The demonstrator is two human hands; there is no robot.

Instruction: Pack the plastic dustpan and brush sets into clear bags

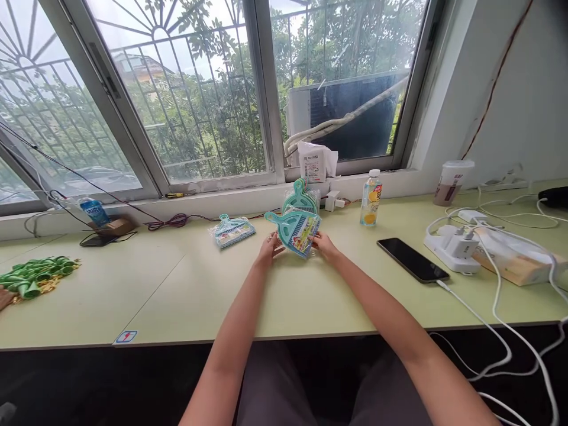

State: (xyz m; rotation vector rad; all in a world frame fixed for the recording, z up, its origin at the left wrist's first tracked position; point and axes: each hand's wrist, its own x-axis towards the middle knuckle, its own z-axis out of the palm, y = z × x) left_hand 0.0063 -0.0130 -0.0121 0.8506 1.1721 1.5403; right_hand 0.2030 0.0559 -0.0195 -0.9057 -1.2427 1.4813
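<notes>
Both hands reach out over the pale green table (177, 296) and hold one packaged teal mini dustpan-and-brush set (295, 231) between them, lifted slightly and tilted. My left hand (269, 248) grips its left edge with fingers curled. My right hand (325, 244) grips its right edge. Behind it stands a stack of the same teal sets (300, 200). Another packaged set (233, 231) lies flat on the table to the left.
A black phone (412, 260) on a white cable lies to the right, beside a white power strip (452, 251) with chargers. A drink bottle (371, 198), a cup (450, 182), a white bag (315, 163) and green ribbons (33, 275) are around.
</notes>
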